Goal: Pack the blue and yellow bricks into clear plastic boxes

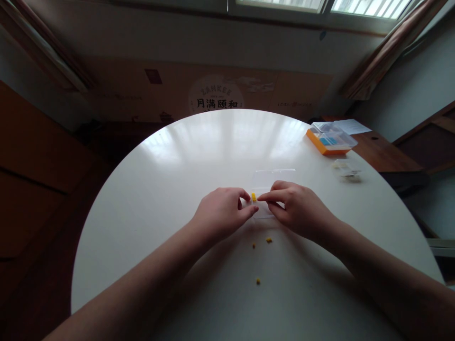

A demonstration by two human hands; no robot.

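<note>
A small clear plastic box lies on the table with its see-through lid folded back, away from me. In its left end sits a short row of yellow toy-brick-like pieces. My left hand curls at the box's left front corner, index fingertip by the left wall and thumb at the front edge. My right hand reaches over the box from the right, index finger stretched to the yellow pieces and thumb apart below it. Nothing shows in its fingers. Contact at the fingertips is too small to make out.
Loose yellow pieces lie on the round white table, nearer me than the box. An orange-based clear case stands at the far right edge. Small clear packets or boxes lie before it. A wooden surface adjoins the table.
</note>
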